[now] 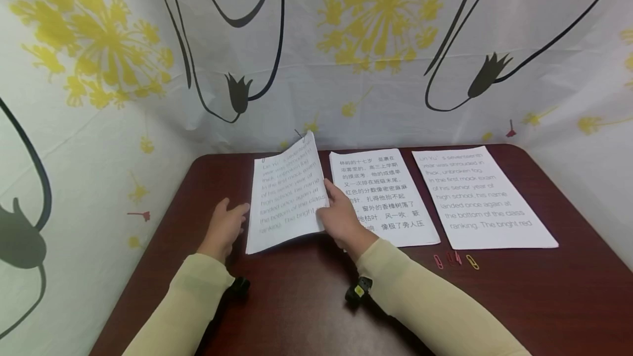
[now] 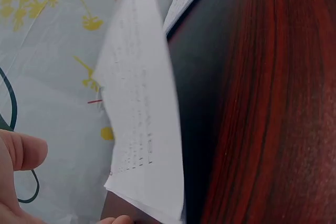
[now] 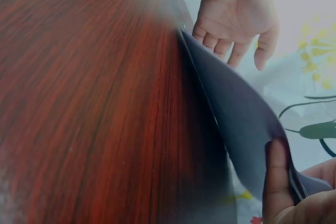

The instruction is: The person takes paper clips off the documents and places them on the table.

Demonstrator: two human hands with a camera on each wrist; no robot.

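A clipped stack of printed English pages point(image 1: 289, 196) sits at the left of the dark red table point(image 1: 306, 306), its right side raised off the wood. My right hand point(image 1: 341, 218) pinches that right edge; in the right wrist view its thumb point(image 3: 277, 182) presses the underside of the curved stack point(image 3: 236, 114). My left hand point(image 1: 225, 227) lies relaxed at the stack's left edge, its loosely curled fingers point(image 3: 220, 43) at the lower paper corner. The left wrist view shows the lifted stack point(image 2: 142, 119) edge-on beside my thumb point(image 2: 23, 150).
A sheet of Chinese text point(image 1: 390, 180) lies flat in the middle and an English sheet point(image 1: 479, 196) to its right. Several red and yellow paper clips point(image 1: 456, 260) lie by the sheets' near edges. Flower-patterned curtain point(image 1: 346, 43) closes in the back and sides.
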